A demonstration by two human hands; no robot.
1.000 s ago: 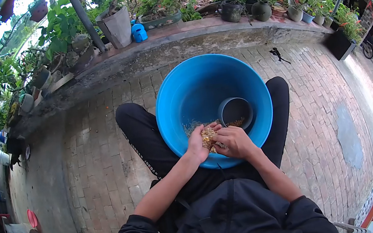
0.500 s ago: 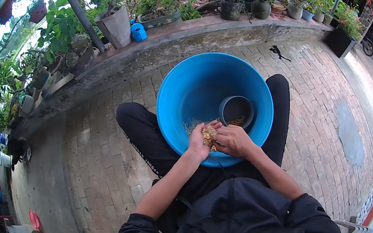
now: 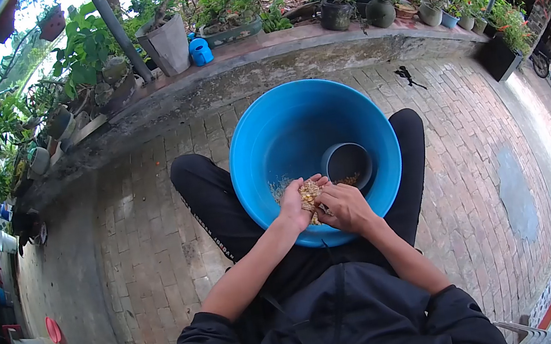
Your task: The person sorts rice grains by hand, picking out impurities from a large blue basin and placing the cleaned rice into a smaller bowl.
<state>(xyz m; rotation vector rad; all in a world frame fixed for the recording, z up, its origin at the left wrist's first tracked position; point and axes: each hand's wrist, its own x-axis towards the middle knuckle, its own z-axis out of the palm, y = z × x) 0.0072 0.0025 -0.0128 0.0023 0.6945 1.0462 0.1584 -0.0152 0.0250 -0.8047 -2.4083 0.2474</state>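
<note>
My left hand (image 3: 292, 204) is cupped palm up over the near side of a big blue plastic tub (image 3: 283, 124), fingers curled around a heap of yellow grain, which looks like corn kernels (image 3: 308, 194), mixed with pale flaky bits. Against the right side of that heap, my right hand (image 3: 346, 208) has its fingers bent together; whatever they pinch is hidden. Inside the tub, right of centre, sits a round grey-blue container (image 3: 347, 155), tilted, with some yellow kernels (image 3: 348, 179) at its near side. Pale chaff (image 3: 279, 187) lies on the tub's floor by my left hand.
The tub stands between my bent legs (image 3: 202, 193) on brick paving (image 3: 459, 159). Beyond it runs a low concrete ledge (image 3: 261, 74) lined with potted plants and a small blue watering can (image 3: 200, 51). A small black object (image 3: 410, 78) lies on the bricks.
My right fingers have shifted slightly over the heap, and more yellow kernels show in my left palm. The view has tilted a little; the tub and container stay put.
</note>
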